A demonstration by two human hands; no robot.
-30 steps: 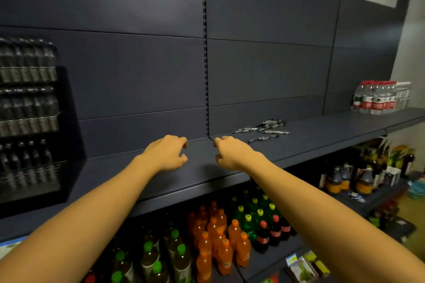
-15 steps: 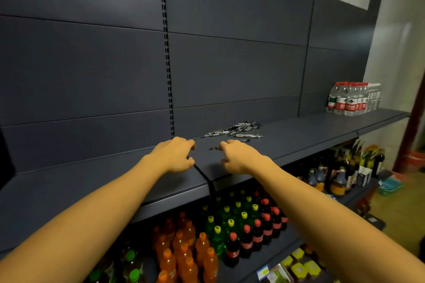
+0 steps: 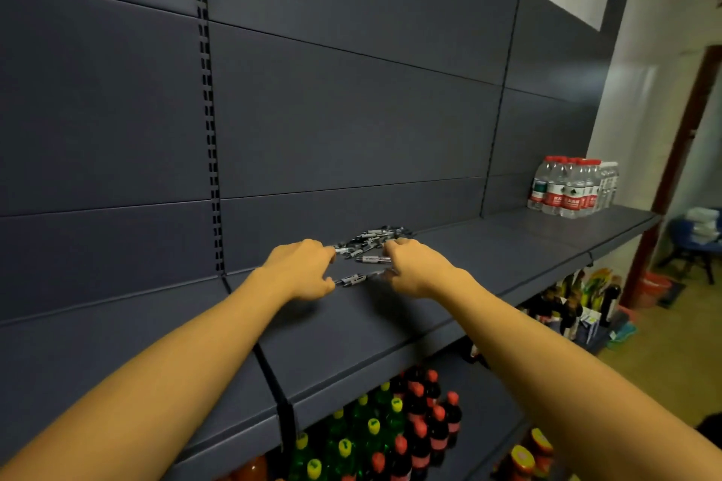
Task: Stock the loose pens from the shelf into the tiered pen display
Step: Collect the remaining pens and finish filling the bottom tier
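The loose pens point(image 3: 373, 242) are lying in a scattered heap on the dark shelf point(image 3: 488, 258), against the back panel point(image 3: 351, 129), with single pens straying toward the front edge. The left hand point(image 3: 301, 269) is coming in at the heap's 9 o'clock, fingers curled, its tips touching the nearest pen point(image 3: 353, 279); whether it is pinching that pen cannot be told. The right hand point(image 3: 418, 265) is closing at the 3 o'clock side, fingers bent over the pens' ends, contact likely, grip unconfirmed. Judgement: both hands are flanking the heap to gather it into one bundle. The tiered pen display is not showing in view. Water bottles point(image 3: 570, 187) are standing at the shelf's far 3 o'clock end; soda bottles point(image 3: 390, 426) are filling the tier below.
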